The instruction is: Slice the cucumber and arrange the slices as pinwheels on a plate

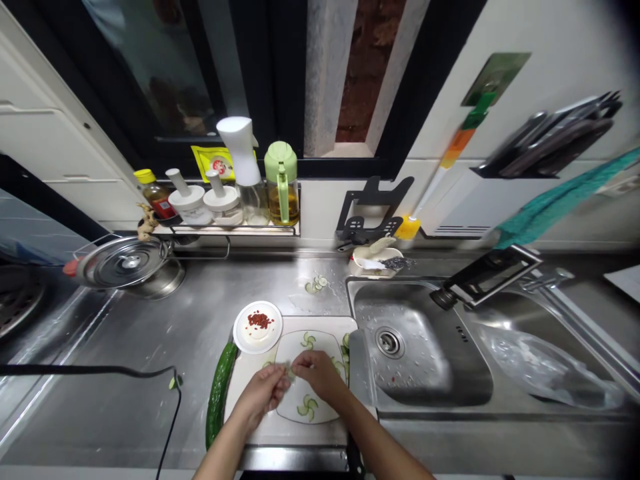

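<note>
My left hand and my right hand meet over a white rounded-square plate, fingertips pinched close together. Between them is a small, thin cucumber slice, partly hidden by the fingers. Curved cucumber slices lie on the plate in pinwheel shapes, one pinwheel at the far side and another near the front. More slices show partly behind my hands. Beneath the plate is a pale cutting board. A round white dish holding red dried berries overlaps the board's far left corner.
A whole cucumber lies along the board's left edge. On its right rests a wide-bladed knife, beside the sink. Cucumber scraps sit behind the board. A black cable crosses the counter at left.
</note>
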`<state>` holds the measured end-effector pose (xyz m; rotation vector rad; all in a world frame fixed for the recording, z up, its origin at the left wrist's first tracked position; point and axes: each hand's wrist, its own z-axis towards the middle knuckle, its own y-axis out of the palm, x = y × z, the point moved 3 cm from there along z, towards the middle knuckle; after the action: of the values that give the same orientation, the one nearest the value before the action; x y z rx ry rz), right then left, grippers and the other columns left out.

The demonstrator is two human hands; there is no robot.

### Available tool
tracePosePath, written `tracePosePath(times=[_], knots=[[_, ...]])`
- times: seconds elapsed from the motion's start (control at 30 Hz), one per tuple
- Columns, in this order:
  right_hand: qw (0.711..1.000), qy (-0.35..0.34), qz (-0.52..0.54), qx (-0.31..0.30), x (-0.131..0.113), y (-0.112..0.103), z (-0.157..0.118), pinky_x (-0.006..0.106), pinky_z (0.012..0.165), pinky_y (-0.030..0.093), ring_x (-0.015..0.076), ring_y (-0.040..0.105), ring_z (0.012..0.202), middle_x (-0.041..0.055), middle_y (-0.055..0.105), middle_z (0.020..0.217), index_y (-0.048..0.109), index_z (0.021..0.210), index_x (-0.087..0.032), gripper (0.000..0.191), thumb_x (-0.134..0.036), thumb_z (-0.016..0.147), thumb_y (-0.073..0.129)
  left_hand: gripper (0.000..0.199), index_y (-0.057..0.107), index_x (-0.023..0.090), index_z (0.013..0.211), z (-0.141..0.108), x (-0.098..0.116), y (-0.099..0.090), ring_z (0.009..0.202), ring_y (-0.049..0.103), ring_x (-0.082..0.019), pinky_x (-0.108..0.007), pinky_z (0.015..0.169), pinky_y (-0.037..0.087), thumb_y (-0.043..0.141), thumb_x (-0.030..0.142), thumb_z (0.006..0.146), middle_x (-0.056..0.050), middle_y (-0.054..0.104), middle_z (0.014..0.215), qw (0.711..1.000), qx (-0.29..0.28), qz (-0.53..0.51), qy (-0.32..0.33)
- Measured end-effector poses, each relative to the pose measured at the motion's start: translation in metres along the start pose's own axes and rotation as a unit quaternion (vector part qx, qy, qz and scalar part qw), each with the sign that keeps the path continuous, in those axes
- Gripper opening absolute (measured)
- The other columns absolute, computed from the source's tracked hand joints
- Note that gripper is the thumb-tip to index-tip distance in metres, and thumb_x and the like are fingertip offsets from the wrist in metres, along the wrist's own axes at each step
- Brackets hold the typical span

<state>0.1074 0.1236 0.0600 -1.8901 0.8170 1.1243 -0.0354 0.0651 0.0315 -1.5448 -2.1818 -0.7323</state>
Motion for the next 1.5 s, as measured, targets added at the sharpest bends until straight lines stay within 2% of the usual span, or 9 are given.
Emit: tracePosePath(times=[0.13,0.37,0.5,0.63,0.8,0.97,1.27,1.37,1.5], knots=[[1.000,-0.003,0.019,-0.008,-0.001,-0.003,-0.001,0.025,0.066,0.044,0.0159,0.061,0.069,0.0019,0.070,0.068,0.070,0.068,-0.017,0.013,-0.022,0.070,0.058,0.025,0.054,0.016,0.086,-0.005,-0.006,0.008,0.039,0.049,-0.003,-0.011,0.038,0.028,0.069,0.035,0.079,0.002,0.063,0.059,0.991,0.000,-0.102,-0.087],[0.999,-0.007,0.015,-0.030,0.003,-0.005,0.001,0.025,0.062,0.040,0.0142,0.056,0.062,0.0008,0.067,0.062,0.071,0.066,-0.017,0.012,-0.023,0.068,0.061,0.015,0.059,0.012,0.090,-0.003,-0.003,0.010,0.040,0.051,-0.002,-0.008,0.035,0.031,0.067,0.008,0.077,0.002,0.061,0.060,0.971,-0.039,-0.212,-0.102],[0.999,-0.004,-0.004,-0.039,0.008,-0.003,0.004,0.024,0.061,0.039,0.0131,0.054,0.061,-0.0003,0.064,0.059,0.070,0.064,-0.016,0.011,-0.021,0.067,0.061,0.027,0.063,0.010,0.091,-0.001,-0.001,0.007,0.040,0.050,-0.001,-0.008,0.036,0.031,0.075,0.005,0.067,0.004,0.057,0.056,0.978,-0.041,-0.194,-0.070],[0.998,0.008,-0.033,-0.054,0.011,-0.002,0.009,0.022,0.057,0.037,0.0118,0.052,0.058,-0.0019,0.061,0.056,0.070,0.063,-0.016,0.011,-0.017,0.065,0.059,0.030,0.065,0.011,0.083,0.003,-0.004,0.001,0.039,0.047,-0.002,-0.011,0.037,0.027,0.080,0.015,0.058,0.005,0.057,0.052,0.993,0.007,-0.115,-0.019],[0.993,0.030,-0.092,-0.061,0.012,0.000,0.014,0.022,0.056,0.038,0.0126,0.054,0.058,-0.0009,0.063,0.056,0.069,0.061,-0.017,0.012,-0.017,0.066,0.058,0.021,0.066,0.013,0.071,0.011,-0.008,-0.006,0.039,0.039,-0.003,-0.015,0.042,0.024,0.074,0.026,0.057,0.007,0.053,0.046,0.993,0.030,0.028,0.113],[0.981,0.039,-0.180,-0.054,0.010,0.009,0.022,0.022,0.058,0.037,0.0132,0.057,0.062,0.0004,0.065,0.062,0.067,0.062,-0.017,0.010,-0.013,0.066,0.058,0.016,0.066,0.016,0.069,0.013,-0.010,-0.014,0.052,0.051,-0.009,-0.020,0.055,0.038,0.063,0.031,0.065,0.004,0.059,0.054,0.951,0.093,0.194,0.221],[0.940,0.022,-0.340,-0.025,0.009,0.028,0.030,0.029,0.067,0.030,0.0202,0.057,0.084,0.0025,0.069,0.078,0.064,0.076,-0.021,0.010,-0.015,0.077,0.056,0.019,0.062,0.020,0.068,0.007,-0.007,-0.015,0.069,0.059,-0.016,-0.025,0.068,0.042,0.047,0.024,0.080,-0.002,0.066,0.070,0.818,0.201,0.414,0.346],[0.929,0.008,-0.370,-0.024,0.010,0.032,0.030,0.031,0.069,0.030,0.0224,0.055,0.091,0.0028,0.069,0.082,0.064,0.077,-0.021,0.011,-0.018,0.081,0.054,0.020,0.061,0.020,0.067,0.011,-0.010,-0.018,0.072,0.059,-0.018,-0.027,0.070,0.043,0.046,0.023,0.080,-0.003,0.066,0.071,0.802,0.222,0.426,0.356],[0.919,-0.015,-0.393,-0.021,0.013,0.034,0.028,0.032,0.071,0.030,0.0222,0.054,0.094,0.0026,0.069,0.085,0.063,0.080,-0.021,0.012,-0.020,0.085,0.053,0.017,0.062,0.020,0.070,0.014,-0.014,-0.021,0.072,0.060,-0.018,-0.029,0.070,0.044,0.048,0.024,0.079,-0.004,0.066,0.073,0.812,0.226,0.408,0.350]])
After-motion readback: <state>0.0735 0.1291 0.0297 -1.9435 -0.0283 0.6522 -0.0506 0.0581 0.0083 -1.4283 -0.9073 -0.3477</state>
